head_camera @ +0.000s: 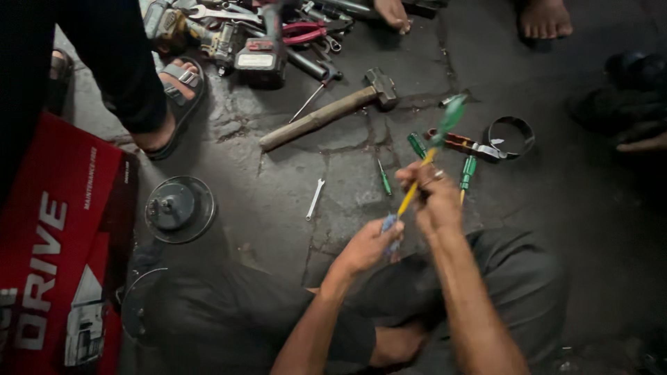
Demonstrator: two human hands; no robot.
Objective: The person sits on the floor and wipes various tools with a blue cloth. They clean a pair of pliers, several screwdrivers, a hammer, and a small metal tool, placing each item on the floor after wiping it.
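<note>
My right hand (432,196) grips a long screwdriver (425,165) with a yellow shaft and a blurred green handle that points up and away. My left hand (372,244) is closed around the lower end of that tool, where a small blue piece (389,223) shows between the fingers. Both hands are raised over my folded legs in dark trousers (514,278). Several small green-handled screwdrivers (469,170) lie on the cracked concrete floor just beyond my hands.
A wooden-handled sledgehammer (326,111) and a small wrench (315,198) lie ahead. A tool pile with a cordless drill (260,59) sits at the top. A round metal part (179,208), a red carton (52,243), a metal ring clamp (511,135) and other people's feet (545,19) surround the spot.
</note>
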